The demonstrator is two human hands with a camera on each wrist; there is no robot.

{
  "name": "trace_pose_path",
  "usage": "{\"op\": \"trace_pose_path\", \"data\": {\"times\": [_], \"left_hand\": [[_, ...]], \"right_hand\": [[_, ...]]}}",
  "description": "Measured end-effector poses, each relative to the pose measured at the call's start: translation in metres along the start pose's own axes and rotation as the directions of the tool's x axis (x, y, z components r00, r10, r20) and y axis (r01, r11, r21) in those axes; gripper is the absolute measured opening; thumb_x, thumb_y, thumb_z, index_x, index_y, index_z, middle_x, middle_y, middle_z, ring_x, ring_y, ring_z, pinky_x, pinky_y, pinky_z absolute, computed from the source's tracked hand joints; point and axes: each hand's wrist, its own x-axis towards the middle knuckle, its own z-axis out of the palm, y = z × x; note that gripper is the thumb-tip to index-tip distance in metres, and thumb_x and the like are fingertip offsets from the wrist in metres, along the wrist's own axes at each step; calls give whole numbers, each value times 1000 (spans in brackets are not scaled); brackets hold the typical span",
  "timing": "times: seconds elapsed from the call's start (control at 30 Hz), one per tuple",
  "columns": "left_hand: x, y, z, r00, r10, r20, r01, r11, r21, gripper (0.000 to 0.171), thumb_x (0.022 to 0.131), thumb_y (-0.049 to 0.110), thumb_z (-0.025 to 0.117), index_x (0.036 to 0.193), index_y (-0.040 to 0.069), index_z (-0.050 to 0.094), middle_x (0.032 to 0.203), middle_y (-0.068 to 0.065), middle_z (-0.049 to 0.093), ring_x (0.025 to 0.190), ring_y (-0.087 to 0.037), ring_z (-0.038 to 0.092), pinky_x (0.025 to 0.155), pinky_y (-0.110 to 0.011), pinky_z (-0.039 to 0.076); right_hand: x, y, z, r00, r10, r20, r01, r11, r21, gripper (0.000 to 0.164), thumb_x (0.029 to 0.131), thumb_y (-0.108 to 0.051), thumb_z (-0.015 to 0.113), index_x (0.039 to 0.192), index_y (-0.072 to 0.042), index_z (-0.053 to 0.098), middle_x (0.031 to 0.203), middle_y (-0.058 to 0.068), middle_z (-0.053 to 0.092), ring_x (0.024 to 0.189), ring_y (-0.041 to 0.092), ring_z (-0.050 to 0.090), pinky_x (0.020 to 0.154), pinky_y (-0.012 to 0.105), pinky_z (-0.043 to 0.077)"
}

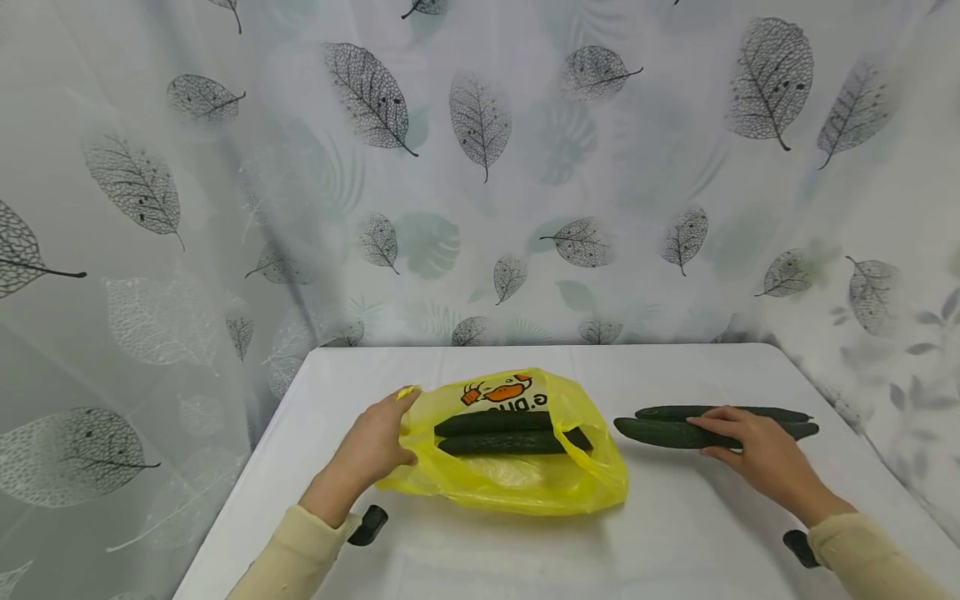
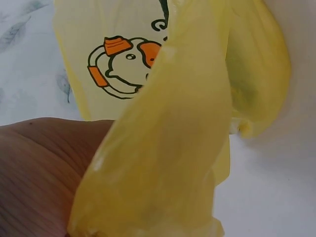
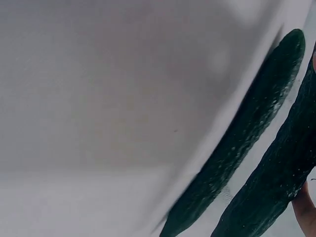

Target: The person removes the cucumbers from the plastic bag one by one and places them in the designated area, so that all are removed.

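Two bagged cucumbers (image 1: 495,443), strap (image 1: 558,417) across, left hand (image 1: 378,442) gripping yellow bag (image 1: 525,498), right hand (image 1: 767,457) gripping another cucumber (image 1: 652,432), leaf-print curtain (image 1: 540,183)

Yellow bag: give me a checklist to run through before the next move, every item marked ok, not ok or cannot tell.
1. Left grip holding the yellow bag by its edge: ok.
2. Bag mouth open: ok, the two bagged cucumbers show through it.
3. Right grip on the nearer loose cucumber: ok, thumb and finger on it.
4. That cucumber lifted off the table: cannot tell.
5. All cucumbers in the bag: not ok, the gripped one and the farther loose cucumber are outside.
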Motion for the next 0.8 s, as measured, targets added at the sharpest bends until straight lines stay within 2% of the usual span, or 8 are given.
{"op": "trace_pose_path", "data": {"times": [0.3, 0.63, 0.8], "left_hand": [[1, 1, 0, 1000, -12, 6, 12, 1000, 5, 96, 64, 1, 93, 149, 0, 48, 149, -20, 50, 130, -40, 52, 105, -52, 45], [2, 1, 1, 1000, -20, 12, 20, 1000, 5, 96, 64, 0, 93, 149, 0, 48, 148, -20, 50, 130, -41, 52, 106, -53, 44], [1, 1, 2, 1000, -24, 16, 24, 1000, 0, 97, 64, 0, 93, 149, -1, 48, 148, -21, 50, 130, -41, 52, 105, -53, 45]], "right_hand": [[-13, 20, 5, 998, 8, 57, -7, 1000, -25, 49, 68, -16, 92, 115, -13, 78, 110, 7, 70, 89, 36, 69, 63, 48, 56], [-17, 28, 8, 988, 51, 144, -50, 999, -12, 49, 72, -20, 89, 120, -13, 76, 116, 9, 69, 88, 34, 68, 57, 40, 52], [-19, 32, 11, 970, 116, 214, -121, 993, 11, 48, 78, -26, 86, 123, -13, 74, 123, 13, 67, 95, 41, 67, 59, 46, 54]]}}
